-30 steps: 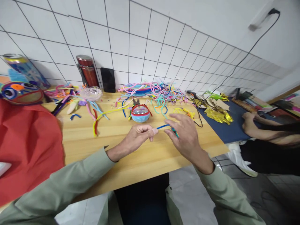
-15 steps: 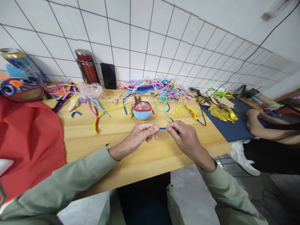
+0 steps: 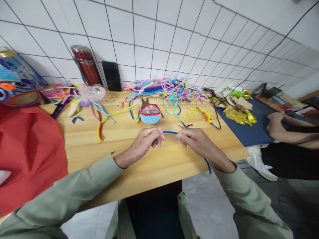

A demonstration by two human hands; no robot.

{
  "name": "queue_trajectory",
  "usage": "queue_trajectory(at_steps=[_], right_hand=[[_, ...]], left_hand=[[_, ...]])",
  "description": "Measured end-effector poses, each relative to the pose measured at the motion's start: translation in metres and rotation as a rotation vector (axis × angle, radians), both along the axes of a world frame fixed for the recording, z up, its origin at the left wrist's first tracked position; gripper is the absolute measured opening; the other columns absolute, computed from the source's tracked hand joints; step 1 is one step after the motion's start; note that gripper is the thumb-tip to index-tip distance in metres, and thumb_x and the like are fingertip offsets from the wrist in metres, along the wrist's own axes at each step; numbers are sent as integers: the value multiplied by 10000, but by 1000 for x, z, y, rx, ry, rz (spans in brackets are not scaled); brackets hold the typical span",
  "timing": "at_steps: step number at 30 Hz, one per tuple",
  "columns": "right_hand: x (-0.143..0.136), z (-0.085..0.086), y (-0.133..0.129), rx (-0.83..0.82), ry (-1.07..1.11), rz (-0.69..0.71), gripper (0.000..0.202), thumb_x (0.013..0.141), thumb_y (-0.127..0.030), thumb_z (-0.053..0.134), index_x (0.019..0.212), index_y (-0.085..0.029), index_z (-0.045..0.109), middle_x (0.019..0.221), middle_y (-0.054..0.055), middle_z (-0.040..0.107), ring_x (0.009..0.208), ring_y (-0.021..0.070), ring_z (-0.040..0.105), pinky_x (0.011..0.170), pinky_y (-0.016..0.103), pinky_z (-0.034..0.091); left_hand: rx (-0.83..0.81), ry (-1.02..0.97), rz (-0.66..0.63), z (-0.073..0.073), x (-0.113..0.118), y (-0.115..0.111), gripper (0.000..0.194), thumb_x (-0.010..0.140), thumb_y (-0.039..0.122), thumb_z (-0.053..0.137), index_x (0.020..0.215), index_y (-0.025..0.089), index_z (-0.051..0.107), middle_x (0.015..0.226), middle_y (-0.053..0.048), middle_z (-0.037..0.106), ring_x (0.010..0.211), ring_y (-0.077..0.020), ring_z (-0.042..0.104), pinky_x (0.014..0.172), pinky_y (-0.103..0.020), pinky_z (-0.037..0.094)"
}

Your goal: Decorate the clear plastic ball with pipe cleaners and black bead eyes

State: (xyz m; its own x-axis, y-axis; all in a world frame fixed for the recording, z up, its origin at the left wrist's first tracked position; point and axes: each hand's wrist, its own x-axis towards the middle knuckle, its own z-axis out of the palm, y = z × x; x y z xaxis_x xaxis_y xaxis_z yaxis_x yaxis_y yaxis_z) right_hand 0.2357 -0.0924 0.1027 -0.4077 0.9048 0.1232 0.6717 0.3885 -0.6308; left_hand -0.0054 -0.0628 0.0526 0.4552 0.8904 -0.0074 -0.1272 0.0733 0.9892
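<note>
A blue pipe cleaner runs between my two hands above the wooden table. My left hand pinches one end of it. Farther along, my right hand grips it, and its tail hangs out below that wrist, by the table's front edge. Just beyond my hands sits a small round piece, clear on top with a red rim and wrapped in light blue below. Pliers lie behind it. Partly hidden by my right hand are the scissors.
A heap of coloured pipe cleaners lies along the tiled wall. A yellow glue gun with its cord is at right. Red cloth, a thermos and a phone are at left. Another person's arm rests at far right.
My hands have moved apart, so a longer stretch of blue pipe cleaner shows between them. Its tail now shows below my right wrist. The view has shifted slightly.
</note>
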Motion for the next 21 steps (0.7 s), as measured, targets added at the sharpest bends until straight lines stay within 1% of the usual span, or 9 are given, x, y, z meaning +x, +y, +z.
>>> queue_trajectory(at_steps=[2, 4, 7, 9, 11, 13, 17, 19, 21], right_hand=[[3, -6, 9, -153, 55, 66, 479, 1045, -392, 551, 601, -229, 628, 699, 11, 728, 643, 157, 642, 643, 295, 463], [6, -15, 18, -232, 134, 57, 349, 1004, -411, 596, 731, -232, 717, 720, -1, 722, 618, 150, 616, 605, 284, 461], [8, -27, 24, -130, 220, -66, 193, 933, -409, 695, 979, -239, 775, 768, -15, 723, 645, 153, 614, 614, 285, 462], [8, -32, 24, -39, 198, -93, 153, 927, -383, 708, 946, -243, 767, 775, -13, 730, 679, 156, 620, 646, 290, 450], [7, -34, 23, -20, 141, -86, 153, 940, -350, 679, 853, -240, 739, 735, -22, 710, 657, 146, 594, 637, 289, 415], [8, -36, 21, -38, 108, -90, 184, 948, -335, 642, 812, -234, 714, 696, -31, 682, 624, 137, 558, 614, 286, 381], [12, -40, 21, -92, 107, -116, 207, 954, -361, 611, 820, -228, 697, 683, -30, 663, 621, 139, 533, 609, 282, 364], [13, -41, 21, -121, 117, -122, 227, 950, -379, 608, 804, -226, 689, 685, -23, 656, 637, 144, 534, 618, 283, 367], [13, -42, 22, -151, 131, -119, 256, 948, -403, 608, 780, -223, 680, 691, -12, 652, 660, 152, 542, 633, 288, 372]], left_hand=[[0, 27, 1, 0, -1, 1, 372, 846, 510, 677, 656, 191, 699, 498, 20, 578, 477, -100, 473, 502, -239, 374], [-67, 6, -20, 0, -2, 2, 339, 812, 466, 675, 607, 196, 665, 461, 32, 527, 448, -92, 434, 481, -237, 338], [-237, -52, -41, 0, -3, 3, 347, 805, 456, 676, 578, 199, 626, 423, 39, 465, 413, -84, 383, 454, -237, 274], [-320, -64, -50, -2, -4, 5, 377, 827, 474, 675, 578, 198, 614, 406, 40, 438, 397, -82, 363, 446, -239, 248], [-337, -57, -49, -5, -3, 7, 420, 860, 518, 664, 596, 193, 621, 406, 38, 432, 396, -84, 368, 449, -240, 251], [-314, -35, -34, -9, -3, 10, 486, 887, 598, 650, 628, 186, 636, 426, 33, 445, 408, -90, 395, 456, -240, 275], [-172, 14, 85, -14, -1, 13, 567, 877, 739, 639, 769, 183, 663, 554, 22, 546, 435, -96, 420, 446, -254, 285], [-39, 57, 109, -13, -1, 12, 541, 878, 721, 659, 831, 183, 676, 624, 24, 575, 475, -93, 422, 467, -253, 305], [89, 132, 73, -12, -2, 9, 478, 874, 655, 698, 808, 182, 684, 637, 33, 557, 520, -89, 413, 501, -246, 320]])
